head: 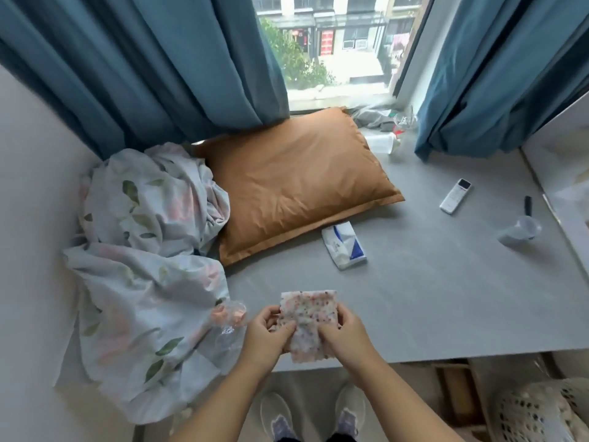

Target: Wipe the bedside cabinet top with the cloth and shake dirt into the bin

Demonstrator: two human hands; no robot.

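Observation:
A speckled white cloth (308, 317) with pink and dark dots is held upright just above the front edge of the grey cabinet top (430, 298). My left hand (267, 336) pinches its left side and my right hand (342, 333) grips its right side. The lower part of the cloth is bunched between my fingers. A white woven bin (541, 413) stands on the floor at the bottom right, below the top's front edge.
On the grey top lie an orange pillow (296, 186), a crumpled floral sheet (143, 266), a tissue pack (344, 247), a white remote (455, 196), a black pen (528, 205), a clear plastic cup (522, 232) and a crinkled clear wrapper (231, 320). Blue curtains hang behind.

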